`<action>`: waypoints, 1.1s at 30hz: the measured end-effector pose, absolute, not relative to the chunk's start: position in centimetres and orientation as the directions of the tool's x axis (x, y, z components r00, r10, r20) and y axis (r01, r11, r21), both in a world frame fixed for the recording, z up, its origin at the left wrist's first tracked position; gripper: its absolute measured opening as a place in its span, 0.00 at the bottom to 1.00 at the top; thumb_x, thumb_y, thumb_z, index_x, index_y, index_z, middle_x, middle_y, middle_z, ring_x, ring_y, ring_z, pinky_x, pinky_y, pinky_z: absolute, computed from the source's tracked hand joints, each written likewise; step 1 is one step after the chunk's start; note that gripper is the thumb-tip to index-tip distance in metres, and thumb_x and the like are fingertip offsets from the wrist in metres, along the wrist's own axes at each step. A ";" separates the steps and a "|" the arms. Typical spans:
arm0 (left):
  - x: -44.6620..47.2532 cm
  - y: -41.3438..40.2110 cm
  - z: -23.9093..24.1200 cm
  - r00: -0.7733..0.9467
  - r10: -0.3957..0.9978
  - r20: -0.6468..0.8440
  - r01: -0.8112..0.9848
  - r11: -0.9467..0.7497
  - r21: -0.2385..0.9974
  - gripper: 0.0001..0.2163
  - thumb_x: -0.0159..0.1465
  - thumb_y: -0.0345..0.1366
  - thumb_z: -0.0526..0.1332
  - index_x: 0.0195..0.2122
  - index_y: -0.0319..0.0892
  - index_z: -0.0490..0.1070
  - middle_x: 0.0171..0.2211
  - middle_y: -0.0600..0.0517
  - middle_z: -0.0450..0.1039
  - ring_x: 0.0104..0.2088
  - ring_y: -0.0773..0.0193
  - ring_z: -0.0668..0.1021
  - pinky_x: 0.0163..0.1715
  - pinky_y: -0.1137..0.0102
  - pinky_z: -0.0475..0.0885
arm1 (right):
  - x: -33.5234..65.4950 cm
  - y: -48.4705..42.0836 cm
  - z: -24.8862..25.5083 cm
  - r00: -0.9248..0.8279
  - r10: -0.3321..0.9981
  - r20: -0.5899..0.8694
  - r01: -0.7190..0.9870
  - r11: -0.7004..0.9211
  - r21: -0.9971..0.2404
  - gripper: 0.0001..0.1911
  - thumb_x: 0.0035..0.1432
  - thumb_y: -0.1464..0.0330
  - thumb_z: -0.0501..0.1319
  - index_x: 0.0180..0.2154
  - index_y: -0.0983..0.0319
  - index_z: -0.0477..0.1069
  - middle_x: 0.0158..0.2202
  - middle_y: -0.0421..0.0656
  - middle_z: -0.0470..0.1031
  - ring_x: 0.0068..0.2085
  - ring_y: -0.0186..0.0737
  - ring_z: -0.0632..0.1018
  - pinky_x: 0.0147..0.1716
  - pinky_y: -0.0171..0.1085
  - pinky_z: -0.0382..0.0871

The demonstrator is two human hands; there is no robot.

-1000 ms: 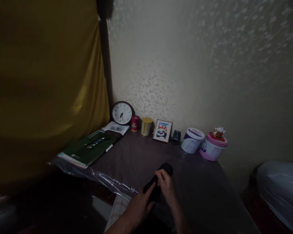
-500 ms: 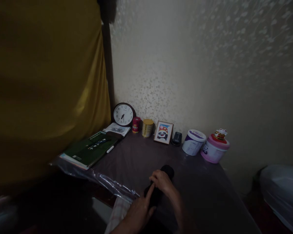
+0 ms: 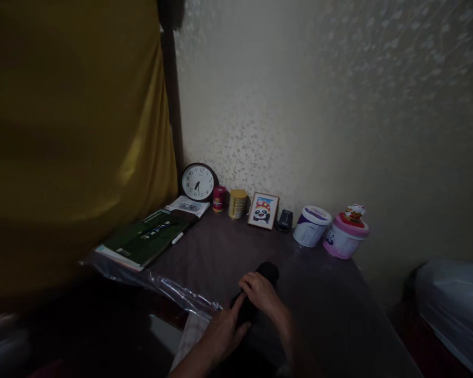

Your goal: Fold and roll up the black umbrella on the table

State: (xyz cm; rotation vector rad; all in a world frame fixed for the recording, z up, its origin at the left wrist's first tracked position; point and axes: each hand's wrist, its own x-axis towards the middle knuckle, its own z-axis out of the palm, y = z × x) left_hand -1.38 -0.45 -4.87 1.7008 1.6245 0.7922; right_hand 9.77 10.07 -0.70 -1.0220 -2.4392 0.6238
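Note:
A dark, elongated black bundle (image 3: 268, 271) lies at the near edge of the table, pointing away from me and slightly right. It looks soft, like rolled cloth, but the dim light hides its exact kind. My right hand (image 3: 259, 292) lies over its middle, fingers curled across the top. Lower down, my left hand (image 3: 224, 332) grips the near part between thumb and index finger. The left index fingertip meets the right hand's fingers. Both hands and the shadow below hide much of the bundle.
Along the wall stand a clock (image 3: 197, 182), red can (image 3: 219, 199), yellow-lidded container (image 3: 237, 205), panda picture frame (image 3: 263, 210), small black object (image 3: 285, 220), purple-white tub (image 3: 311, 227) and pink tub (image 3: 345, 236) topped by a cat figurine (image 3: 355, 212). Green book (image 3: 142, 239) and white marker (image 3: 177, 238) lie left.
The view has shifted slightly, so everything sits a little higher in the picture. Both hands keep their hold on the black bundle, with barely any motion of the fingers.

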 end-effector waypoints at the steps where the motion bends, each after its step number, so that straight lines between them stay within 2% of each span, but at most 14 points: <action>1: -1.5 -0.4 -4.8 0.053 0.998 -0.016 0.587 -0.018 0.809 0.31 0.57 0.38 0.55 0.61 0.48 0.47 0.55 0.47 0.64 0.52 0.58 0.70 0.51 0.66 0.63 | 9.8 10.3 -0.9 -0.648 0.730 0.215 0.524 0.633 -0.570 0.12 0.56 0.67 0.52 0.26 0.58 0.73 0.29 0.41 0.74 0.35 0.36 0.73 0.38 0.34 0.62; 3: -1.8 -0.4 -4.6 0.061 0.997 -0.047 0.543 0.007 0.840 0.30 0.57 0.40 0.55 0.61 0.48 0.47 0.53 0.48 0.67 0.45 0.60 0.75 0.44 0.68 0.68 | 10.1 11.0 -1.4 -0.590 0.764 0.262 0.445 0.578 -0.684 0.12 0.55 0.64 0.52 0.29 0.58 0.74 0.31 0.41 0.75 0.35 0.37 0.73 0.37 0.34 0.63; 5: -2.2 -0.4 -4.4 0.073 0.993 -0.098 0.499 0.048 0.865 0.29 0.59 0.42 0.53 0.61 0.50 0.44 0.47 0.48 0.71 0.29 0.64 0.78 0.29 0.71 0.72 | 11.0 11.9 -2.1 -0.425 0.861 0.280 0.344 0.440 -0.830 0.15 0.54 0.59 0.53 0.32 0.60 0.74 0.32 0.42 0.75 0.31 0.37 0.73 0.32 0.35 0.66; 7: -2.3 -0.4 -4.4 0.084 0.986 -0.145 0.466 0.089 0.880 0.29 0.60 0.45 0.51 0.61 0.52 0.41 0.43 0.50 0.73 0.16 0.70 0.73 0.15 0.75 0.67 | 12.6 12.6 -2.9 -0.229 0.949 0.217 0.257 0.274 -0.927 0.19 0.50 0.54 0.55 0.33 0.63 0.74 0.29 0.43 0.74 0.26 0.36 0.72 0.26 0.35 0.66; 8: -2.4 -0.4 -4.5 0.082 0.984 -0.155 0.456 0.101 0.884 0.30 0.60 0.45 0.51 0.61 0.52 0.40 0.42 0.50 0.73 0.15 0.70 0.72 0.13 0.76 0.65 | 13.5 12.8 -3.3 -0.150 0.973 0.177 0.225 0.208 -0.952 0.21 0.48 0.53 0.57 0.32 0.64 0.74 0.27 0.42 0.74 0.24 0.35 0.71 0.24 0.34 0.65; 9: -2.4 -0.4 -4.7 0.074 0.986 -0.150 0.452 0.101 0.886 0.30 0.60 0.45 0.52 0.61 0.51 0.40 0.44 0.49 0.72 0.18 0.69 0.74 0.16 0.75 0.67 | 14.4 12.7 -3.8 -0.093 0.985 0.149 0.198 0.165 -0.966 0.22 0.46 0.52 0.58 0.32 0.64 0.74 0.26 0.42 0.74 0.23 0.35 0.71 0.23 0.34 0.65; 11: -2.3 -0.4 -5.0 0.048 0.993 -0.112 0.455 0.078 0.887 0.32 0.58 0.43 0.54 0.62 0.49 0.40 0.50 0.47 0.68 0.34 0.63 0.78 0.31 0.71 0.72 | 16.1 12.3 -4.9 -0.017 0.992 0.123 0.154 0.125 -0.980 0.21 0.45 0.53 0.59 0.33 0.63 0.73 0.26 0.41 0.74 0.24 0.35 0.72 0.24 0.34 0.65; 13: -2.3 -0.6 -5.3 0.018 0.997 -0.072 0.486 0.054 0.872 0.34 0.57 0.42 0.56 0.62 0.47 0.41 0.55 0.46 0.63 0.50 0.59 0.71 0.47 0.68 0.66 | 17.3 11.6 -5.9 0.020 0.995 0.099 0.108 0.096 -0.989 0.20 0.44 0.53 0.60 0.33 0.63 0.73 0.26 0.41 0.73 0.25 0.35 0.72 0.25 0.34 0.65; 14: -2.4 -0.7 -5.3 0.002 0.998 -0.066 0.518 0.056 0.854 0.34 0.57 0.42 0.56 0.62 0.46 0.42 0.56 0.45 0.62 0.53 0.58 0.68 0.51 0.67 0.63 | 17.7 11.2 -6.3 0.029 0.996 0.081 0.091 0.078 -0.993 0.21 0.43 0.53 0.61 0.32 0.63 0.74 0.25 0.41 0.73 0.25 0.35 0.71 0.24 0.34 0.65; 19: -1.9 -2.5 -4.1 -0.140 0.982 -0.124 0.764 0.187 0.618 0.32 0.60 0.41 0.52 0.63 0.49 0.39 0.56 0.40 0.57 0.49 0.53 0.72 0.46 0.63 0.66 | 18.2 10.1 -7.4 0.065 0.996 0.061 0.059 0.057 -0.997 0.21 0.43 0.53 0.61 0.31 0.64 0.74 0.24 0.41 0.73 0.25 0.36 0.71 0.26 0.35 0.66; 22: -0.9 -3.4 -3.5 -0.145 0.989 -0.024 0.895 0.142 0.423 0.33 0.58 0.35 0.55 0.62 0.56 0.39 0.58 0.44 0.54 0.54 0.54 0.66 0.51 0.61 0.61 | 18.3 10.0 -7.3 0.047 0.996 0.080 0.059 0.077 -0.995 0.22 0.42 0.51 0.61 0.31 0.64 0.75 0.24 0.41 0.73 0.26 0.37 0.72 0.26 0.35 0.66; 25: 0.2 -3.7 -3.8 -0.121 0.992 0.044 0.955 0.104 0.277 0.37 0.55 0.28 0.56 0.60 0.61 0.38 0.62 0.46 0.46 0.57 0.53 0.62 0.53 0.58 0.57 | 18.2 9.8 -6.8 0.032 0.996 0.077 0.056 0.075 -0.996 0.23 0.41 0.50 0.61 0.30 0.64 0.75 0.25 0.43 0.74 0.27 0.38 0.73 0.26 0.35 0.67; 29: 0.9 -3.5 -5.0 -0.103 0.992 0.065 0.975 0.088 0.202 0.39 0.53 0.23 0.54 0.61 0.58 0.36 0.62 0.43 0.46 0.56 0.53 0.63 0.52 0.57 0.58 | 17.1 9.3 -5.3 0.014 0.994 0.106 0.078 0.105 -0.991 0.23 0.44 0.51 0.60 0.34 0.63 0.74 0.27 0.43 0.74 0.26 0.37 0.73 0.27 0.35 0.68; 33: 0.9 -3.3 -5.2 -0.118 0.992 0.035 0.975 0.109 0.195 0.39 0.53 0.20 0.50 0.62 0.56 0.36 0.62 0.42 0.48 0.56 0.55 0.64 0.52 0.58 0.58 | 14.4 9.0 -3.6 -0.184 0.960 0.210 0.191 0.244 -0.951 0.20 0.52 0.54 0.55 0.39 0.60 0.73 0.36 0.46 0.76 0.35 0.41 0.76 0.33 0.37 0.70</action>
